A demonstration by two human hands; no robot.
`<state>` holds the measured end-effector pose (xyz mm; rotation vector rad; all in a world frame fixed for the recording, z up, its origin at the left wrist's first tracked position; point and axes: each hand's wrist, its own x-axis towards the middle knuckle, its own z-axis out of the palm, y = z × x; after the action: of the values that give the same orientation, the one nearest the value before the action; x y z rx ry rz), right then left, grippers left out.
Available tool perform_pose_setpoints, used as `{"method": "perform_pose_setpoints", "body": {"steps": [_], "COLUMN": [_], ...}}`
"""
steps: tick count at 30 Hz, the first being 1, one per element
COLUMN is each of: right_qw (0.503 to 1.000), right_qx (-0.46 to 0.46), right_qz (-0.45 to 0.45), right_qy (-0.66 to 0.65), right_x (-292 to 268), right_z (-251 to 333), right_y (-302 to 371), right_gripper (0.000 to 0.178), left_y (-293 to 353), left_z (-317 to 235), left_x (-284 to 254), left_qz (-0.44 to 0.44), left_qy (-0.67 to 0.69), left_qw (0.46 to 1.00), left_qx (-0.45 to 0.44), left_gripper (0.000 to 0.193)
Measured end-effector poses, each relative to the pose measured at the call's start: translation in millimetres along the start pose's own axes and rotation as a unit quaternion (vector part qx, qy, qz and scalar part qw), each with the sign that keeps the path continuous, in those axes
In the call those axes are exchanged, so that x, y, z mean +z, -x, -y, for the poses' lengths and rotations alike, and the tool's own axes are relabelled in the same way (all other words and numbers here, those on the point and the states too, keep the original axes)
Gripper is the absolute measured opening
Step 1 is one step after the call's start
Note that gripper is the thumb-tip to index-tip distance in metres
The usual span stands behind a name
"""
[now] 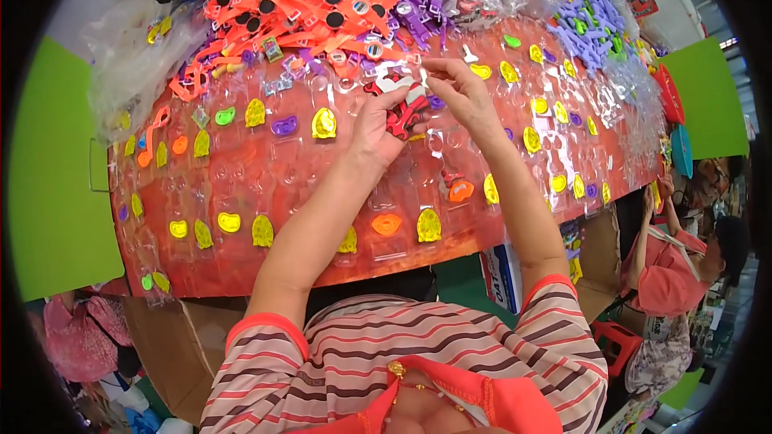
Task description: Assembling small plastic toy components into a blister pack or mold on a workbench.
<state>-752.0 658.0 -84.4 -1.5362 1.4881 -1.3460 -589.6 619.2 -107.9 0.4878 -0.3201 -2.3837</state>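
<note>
Your left hand (pixel 378 129) clasps red-and-white pieces (pixel 404 119); your right hand (pixel 465 98) half-pinches, hold unclear. Apparently separating them; next calls for freeing one.

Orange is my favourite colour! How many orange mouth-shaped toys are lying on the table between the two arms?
2: one orange toy nearer the striped shirt, another orange piece farther up and right. More could be hidden.

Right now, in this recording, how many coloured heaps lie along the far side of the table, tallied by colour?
Orange toy-watch heap: 1
Purple toy-watch heap: 1
Lavender plastic-piece heap, green pieces mixed in: 1
Total: 3
</note>
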Motion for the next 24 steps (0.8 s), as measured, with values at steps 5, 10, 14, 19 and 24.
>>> {"method": "perform_pose_setpoints", "body": {"steps": [5,10,14,19,24], "right_qw": [0.984,0.953,0.986,0.985,0.981], "right_qx": [-0.016,-0.056,0.119,0.147,0.162], "right_qz": [0.104,0.152,0.116,0.094,0.101], "right_qy": [0.147,0.255,0.03,0.011,-0.038], "right_x": [7,13,3,0,-5], "right_z": [52,49,34,47,34], "right_y": [16,30,42,72,94], "right_gripper": [0.026,0.026,0.015,0.013,0.012], "left_y": [44,64,73,98,124], "left_z": [9,27,35,37,45], "left_x": [7,10,3,4,-9], "left_qz": [0.0,0.022,0.034,0.003,-0.046], "left_qy": [-0.128,-0.136,-0.118,-0.145,-0.09], "left_qw": [0.992,0.989,0.99,0.986,0.986], "left_qx": [-0.01,-0.052,-0.065,-0.087,-0.13], "left_gripper": [0.019,0.02,0.021,0.024,0.023]}}
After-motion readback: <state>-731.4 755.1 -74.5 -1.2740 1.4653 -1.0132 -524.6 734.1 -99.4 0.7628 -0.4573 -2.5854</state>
